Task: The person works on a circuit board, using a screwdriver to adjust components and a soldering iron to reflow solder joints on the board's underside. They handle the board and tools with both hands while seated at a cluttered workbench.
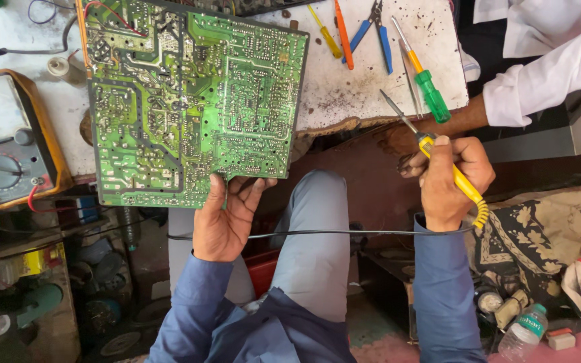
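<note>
The left hand (222, 218) has the green circuit board (193, 104) by its near bottom edge, thumb up on the solder side and fingers curled behind it, pinching the board so it leans up against the front of the bench (371, 81). The board is a big square slab, solder face toward the person, and it reaches from the hand away over the bench top.

Over on the other side, the right hand (453, 178) is closed in a fist round the yellow handle of a soldering iron (438, 158). The iron's long axis runs on a slant, cord end low by the wrist, metal tip up and to the left, aimed toward the board's right edge. Tip and board are well apart, with open bench edge between them. So the board lies left of the iron, and the right hand is the one that carries the tool across. The iron's black cord (317, 233) trails level over the lap from hand to hand.

Another person's arm in a white sleeve (546, 74) comes in from the right, its hand just behind the iron; whether it touches anything, I cannot tell.

On the bench: a green-handled screwdriver (428, 87), blue-handled pliers (374, 30), a yellow screwdriver (324, 32) and an orange one (343, 33). At far left sits an analogue meter (1, 141) in an orange case. Down right on the floor, a clear plastic bottle (522, 333) with a green label band.
</note>
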